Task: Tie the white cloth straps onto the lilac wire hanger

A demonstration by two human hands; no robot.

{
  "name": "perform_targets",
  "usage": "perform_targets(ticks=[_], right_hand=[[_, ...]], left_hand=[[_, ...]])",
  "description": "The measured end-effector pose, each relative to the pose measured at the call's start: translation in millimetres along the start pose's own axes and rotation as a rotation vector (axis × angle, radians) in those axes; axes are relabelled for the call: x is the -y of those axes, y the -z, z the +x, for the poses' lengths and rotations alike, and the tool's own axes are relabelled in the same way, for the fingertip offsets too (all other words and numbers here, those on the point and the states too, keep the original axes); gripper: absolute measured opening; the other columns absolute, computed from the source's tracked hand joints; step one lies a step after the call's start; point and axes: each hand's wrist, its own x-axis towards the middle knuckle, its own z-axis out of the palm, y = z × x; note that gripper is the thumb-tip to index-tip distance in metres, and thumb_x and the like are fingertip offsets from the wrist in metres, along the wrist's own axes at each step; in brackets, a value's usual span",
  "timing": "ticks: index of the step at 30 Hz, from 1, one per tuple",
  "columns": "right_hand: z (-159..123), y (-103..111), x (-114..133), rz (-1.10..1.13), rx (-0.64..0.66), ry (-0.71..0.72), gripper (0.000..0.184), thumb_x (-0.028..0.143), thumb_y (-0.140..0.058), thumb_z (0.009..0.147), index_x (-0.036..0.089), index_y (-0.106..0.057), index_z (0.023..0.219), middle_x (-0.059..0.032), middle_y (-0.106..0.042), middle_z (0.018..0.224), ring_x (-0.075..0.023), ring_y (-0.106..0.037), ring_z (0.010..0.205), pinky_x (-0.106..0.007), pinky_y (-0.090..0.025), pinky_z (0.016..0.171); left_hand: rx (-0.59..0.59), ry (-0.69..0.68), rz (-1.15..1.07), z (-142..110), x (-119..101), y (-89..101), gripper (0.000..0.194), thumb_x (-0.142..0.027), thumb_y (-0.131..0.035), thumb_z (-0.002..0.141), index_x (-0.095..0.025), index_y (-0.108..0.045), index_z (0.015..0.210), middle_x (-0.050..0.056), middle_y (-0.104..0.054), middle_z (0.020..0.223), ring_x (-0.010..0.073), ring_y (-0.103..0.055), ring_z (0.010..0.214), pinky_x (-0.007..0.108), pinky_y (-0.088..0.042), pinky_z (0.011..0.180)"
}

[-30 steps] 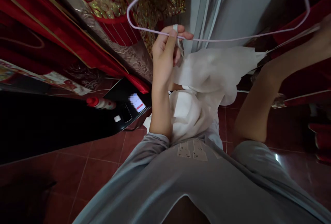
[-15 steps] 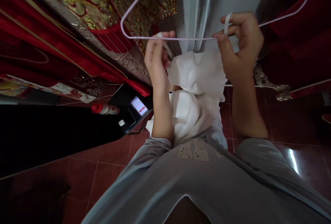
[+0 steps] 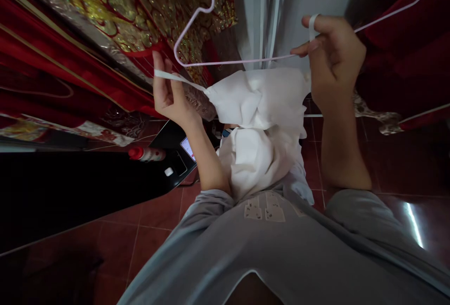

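Note:
A white garment hangs in front of my body, its upper edge stretched between two thin straps. My left hand holds the left strap, pulled out over its fingers to the left. In my right hand is the lower bar of a pale pink clothes hanger; the other strap is looped over that hand's index finger. The hanger's left end is free, above the garment and apart from my left hand. My right palm partly hides its right side.
Red and gold sequined clothing hangs at the left, dark red cloth at the right. A black table carries a red-capped bottle, a phone partly behind my left arm, and a small white case. The floor is red tile.
My left hand has come off the hanger bar and moved left and down, drawing its strap out taut. The hanger now tilts, left end lower, still in my right hand.

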Motion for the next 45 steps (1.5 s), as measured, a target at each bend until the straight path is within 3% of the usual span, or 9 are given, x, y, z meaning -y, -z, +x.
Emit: perform_targets(ticks=[6, 10, 15, 22, 28, 30, 34, 39, 45], right_hand=[[1, 7, 4, -0.063, 0.042, -0.009, 0.033, 0.025, -0.048, 0.099, 0.029, -0.063, 0.128, 0.0016, -0.068, 0.122, -0.013, -0.074, 0.091, -0.028, -0.058, 0.08], [-3, 3, 7, -0.14, 0.022, -0.079, 0.03, 0.026, -0.047, 0.098, 0.027, -0.065, 0.123, 0.0017, -0.069, 0.118, -0.0139, -0.073, 0.092, -0.033, -0.056, 0.084], [-6, -6, 4, -0.197, -0.029, -0.123, 0.027, 0.026, -0.048, 0.094, 0.023, -0.066, 0.113, -0.0012, -0.07, 0.112, -0.0147, -0.072, 0.088, -0.036, -0.052, 0.088], [-8, -8, 1, -0.192, -0.032, -0.146, 0.028, 0.025, -0.047, 0.091, 0.024, -0.065, 0.112, -0.0006, -0.069, 0.109, -0.0154, -0.071, 0.088, -0.036, -0.052, 0.087], [-11, -12, 5, -0.18, -0.037, -0.217, 0.028, 0.024, -0.051, 0.092, 0.022, -0.062, 0.117, -0.0033, -0.068, 0.118, -0.0165, -0.073, 0.091, -0.036, -0.052, 0.091], [-11, -14, 8, -0.139, -0.037, -0.199, 0.029, 0.025, -0.05, 0.094, 0.024, -0.06, 0.122, -0.0027, -0.068, 0.118, -0.0162, -0.073, 0.093, -0.035, -0.054, 0.091], [-6, -16, 11, -0.045, -0.058, -0.184, 0.029, 0.032, -0.049, 0.099, 0.025, -0.061, 0.124, -0.002, -0.066, 0.122, -0.014, -0.074, 0.087, -0.031, -0.06, 0.082], [3, -19, 7, 0.045, -0.125, -0.079, 0.028, 0.036, -0.053, 0.098, 0.024, -0.069, 0.118, 0.0012, -0.07, 0.116, -0.012, -0.073, 0.083, -0.029, -0.065, 0.074], [2, -34, 0, 0.041, -0.284, -0.045, 0.026, 0.04, -0.055, 0.097, 0.023, -0.074, 0.104, 0.0012, -0.073, 0.097, -0.0146, -0.075, 0.081, -0.026, -0.063, 0.064]], left_hand=[[0.297, 0.221, 0.088, 21, -5, -4.1, 0.037, -0.049, -0.076, 0.094, -0.026, -0.064, 0.12, -0.003, -0.059, 0.139, 0.0274, -0.037, 0.143, 0.039, -0.037, 0.12], [0.367, 0.43, 0.152, 43, -16, -21.7, 0.022, -0.03, -0.079, 0.096, -0.024, -0.067, 0.114, 0.0, -0.064, 0.13, 0.0277, -0.046, 0.138, 0.034, -0.044, 0.115], [0.553, 0.39, 0.243, 63, -31, -33.7, 0.022, -0.004, -0.068, 0.098, -0.023, -0.07, 0.11, -0.004, -0.068, 0.113, 0.0213, -0.062, 0.116, 0.031, -0.048, 0.11], [0.288, 0.866, 0.113, 83, -25, -44.3, 0.03, 0.004, -0.074, 0.091, -0.022, -0.061, 0.086, -0.001, -0.065, 0.089, 0.026, -0.057, 0.114, 0.036, -0.049, 0.103], [0.539, 0.512, 0.111, 75, -2, -47.6, 0.04, 0.0, -0.058, 0.104, -0.021, -0.055, 0.07, 0.0, -0.055, 0.068, 0.0224, -0.062, 0.084, 0.032, -0.052, 0.082], [0.437, 0.466, 0.092, 61, 4, -46.4, 0.041, -0.001, -0.049, 0.109, -0.021, -0.049, 0.073, -0.002, -0.05, 0.065, 0.0181, -0.059, 0.074, 0.03, -0.052, 0.074], [0.046, 0.736, -0.104, 17, 3, -49.4, 0.03, -0.002, -0.039, 0.111, -0.022, -0.049, 0.092, -0.004, -0.055, 0.072, 0.0154, -0.059, 0.071, 0.029, -0.048, 0.073], [0.032, 0.702, -0.258, -20, -16, -66.6, 0.031, -0.014, -0.03, 0.115, -0.022, -0.051, 0.093, -0.001, -0.067, 0.086, 0.0164, -0.064, 0.088, 0.029, -0.046, 0.087], [0.012, 0.726, -0.234, -15, -14, -72.7, 0.031, -0.012, -0.027, 0.115, -0.025, -0.048, 0.096, -0.001, -0.066, 0.08, 0.0182, -0.065, 0.083, 0.03, -0.048, 0.087]])
